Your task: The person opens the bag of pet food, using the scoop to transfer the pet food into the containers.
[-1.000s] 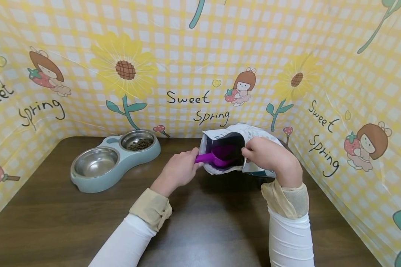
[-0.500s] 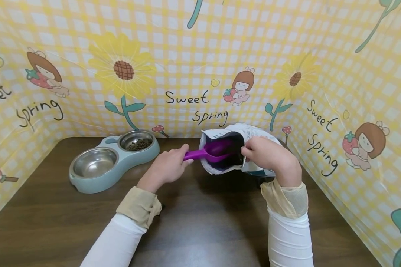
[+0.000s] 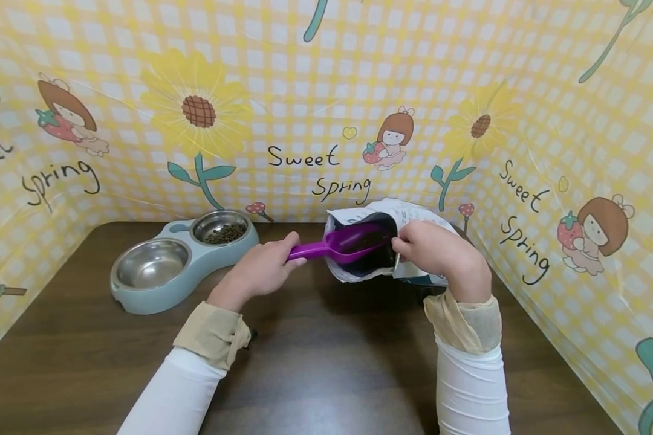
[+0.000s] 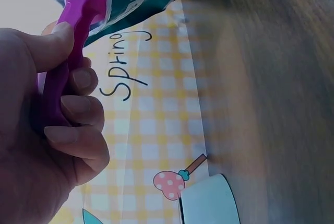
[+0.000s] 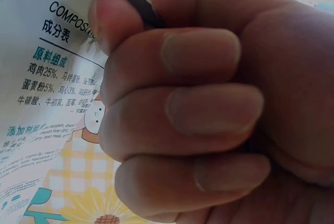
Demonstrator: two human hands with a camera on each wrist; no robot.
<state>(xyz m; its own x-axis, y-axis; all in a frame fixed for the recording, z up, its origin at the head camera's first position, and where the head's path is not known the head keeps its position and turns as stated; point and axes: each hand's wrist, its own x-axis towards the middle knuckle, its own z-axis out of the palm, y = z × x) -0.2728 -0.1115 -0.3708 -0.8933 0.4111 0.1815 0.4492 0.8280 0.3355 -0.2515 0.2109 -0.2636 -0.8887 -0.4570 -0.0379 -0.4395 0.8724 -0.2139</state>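
A purple scoop (image 3: 341, 248) has its bowl inside the mouth of a pet food bag (image 3: 421, 211); what lies in the bowl is too dark to make out. My left hand (image 3: 261, 266) grips the scoop's handle, and the left wrist view shows the fingers (image 4: 83, 110) curled round it. At the bag's opening, my right hand (image 3: 441, 257) pinches the rim. Close up in the right wrist view, its fingers (image 5: 177, 109) are curled beside the printed side of the bag (image 5: 31, 88). The bag's dark inside is mostly hidden.
To the left stands a pale blue double pet bowl (image 3: 196, 266). Its far steel bowl (image 3: 207, 225) holds brown kibble, while bare metal shows in the near bowl (image 3: 151, 266). A checked cloth backdrop (image 3: 305, 109) encloses the wooden table (image 3: 315, 374) at the back and sides.
My left hand has moved left, drawing the scoop partly out of the bag, so more of its handle and bowl shows. My right hand keeps its hold on the rim.
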